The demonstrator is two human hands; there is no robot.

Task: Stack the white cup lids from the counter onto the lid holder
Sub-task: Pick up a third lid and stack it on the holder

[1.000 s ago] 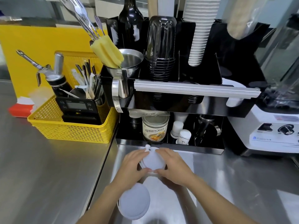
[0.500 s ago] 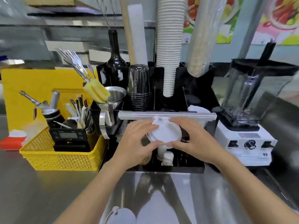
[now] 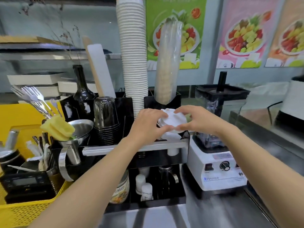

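Both hands hold a small stack of white cup lids [image 3: 172, 120] between them. My left hand [image 3: 148, 125] grips its left edge and my right hand [image 3: 192, 120] its right edge. The stack hovers tilted over the right compartment of the black lid holder [image 3: 185, 134], just above more white lids [image 3: 170, 136] sitting in that compartment. The counter lids from before are out of view.
A tall stack of white paper cups [image 3: 134, 63] and a sleeve of clear cups [image 3: 167, 66] rise right behind the hands. A blender [image 3: 217, 153] stands to the right. Left are black cups [image 3: 106, 119], a metal jug [image 3: 74, 145] and a yellow basket [image 3: 24, 209].
Both hands lifted the lid stack from the counter up and to the right, from below the holder's silver rail to above its right compartment. The view tilted upward.
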